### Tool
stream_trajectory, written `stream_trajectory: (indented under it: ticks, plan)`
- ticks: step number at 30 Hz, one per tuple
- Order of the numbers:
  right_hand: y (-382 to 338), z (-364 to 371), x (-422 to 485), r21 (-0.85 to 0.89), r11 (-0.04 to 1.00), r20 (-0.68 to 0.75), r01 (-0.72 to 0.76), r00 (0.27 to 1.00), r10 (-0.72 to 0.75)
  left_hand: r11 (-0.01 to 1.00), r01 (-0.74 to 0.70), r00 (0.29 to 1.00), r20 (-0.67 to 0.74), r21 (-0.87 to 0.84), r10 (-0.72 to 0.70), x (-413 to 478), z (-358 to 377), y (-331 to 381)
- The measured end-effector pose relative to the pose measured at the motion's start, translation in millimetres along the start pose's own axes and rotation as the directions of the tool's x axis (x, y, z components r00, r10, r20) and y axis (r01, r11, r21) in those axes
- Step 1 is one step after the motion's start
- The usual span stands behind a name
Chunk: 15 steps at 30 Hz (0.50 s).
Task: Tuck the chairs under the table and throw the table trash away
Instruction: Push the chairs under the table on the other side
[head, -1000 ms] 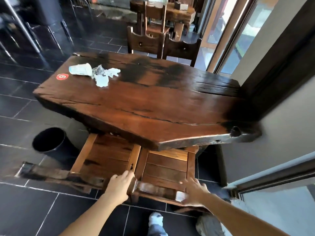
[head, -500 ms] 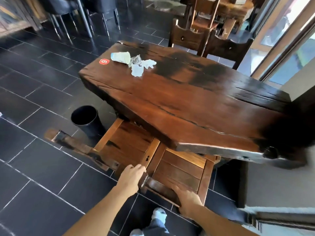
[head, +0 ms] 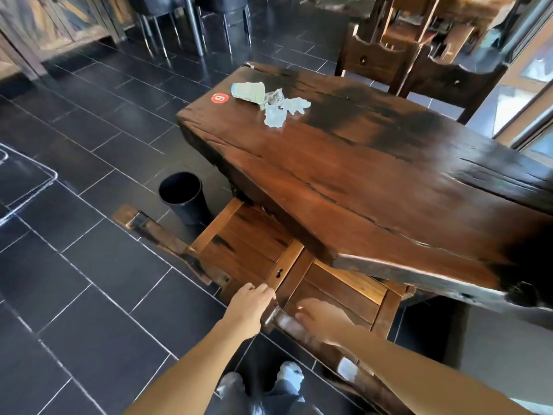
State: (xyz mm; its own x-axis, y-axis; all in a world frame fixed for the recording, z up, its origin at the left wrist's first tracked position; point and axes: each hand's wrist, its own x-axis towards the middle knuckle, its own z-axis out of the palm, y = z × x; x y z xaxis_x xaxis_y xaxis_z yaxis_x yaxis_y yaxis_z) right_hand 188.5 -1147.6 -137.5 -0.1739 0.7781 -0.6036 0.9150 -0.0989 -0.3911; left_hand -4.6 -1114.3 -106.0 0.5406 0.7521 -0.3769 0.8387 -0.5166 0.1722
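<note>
The dark wooden table [head: 374,181] fills the middle. On its far left corner lie a tipped paper cup [head: 248,91] and crumpled napkins [head: 282,107]. Two wooden chairs stand at the near side, seats partly under the tabletop: the left chair [head: 245,238] and the right chair [head: 344,290]. My left hand [head: 250,298] curls over the back rails where the two chairs meet. My right hand [head: 323,319] lies over the right chair's back rail, too blurred to show its grip.
A black bin [head: 182,193] stands on the tiled floor by the table's left end. Two more wooden chairs [head: 377,59] sit at the far side. Black metal-legged chairs [head: 191,22] are at the back. My feet [head: 287,372] are right behind the chairs.
The view has swung left and down. Both chair seats sit further under the tabletop. My right hand has moved from under the rail to on top of it.
</note>
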Motion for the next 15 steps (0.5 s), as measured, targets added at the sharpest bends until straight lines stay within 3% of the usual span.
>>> stream_trajectory:
  ticks: [3,5,9,12,15]
  plan:
    - [-33,-15,15,0.035,0.992,-0.132,0.121,0.985,-0.115,0.999,-0.035,0.999,0.000,-0.002,0.035,0,1,-3]
    - [-53,-23,27,0.038,0.982,-0.135,0.186,0.975,-0.179,0.997,-0.076,0.997,0.008,0.007,0.076,-1,5,-7]
    - [-85,-43,47,0.051,0.968,-0.103,0.244,0.966,-0.238,0.941,-0.113,0.993,-0.081,-0.318,0.092,-17,-4,-37]
    - [-124,-56,62,0.024,0.946,-0.164,0.324,0.934,-0.316,0.888,0.007,0.956,-0.257,-0.459,-0.141,-39,-21,-98]
    - [-189,-59,83,-0.055,0.906,-0.215,0.420,0.881,-0.421,0.864,0.266,0.855,-0.309,-0.427,-0.416,-67,-40,-178]
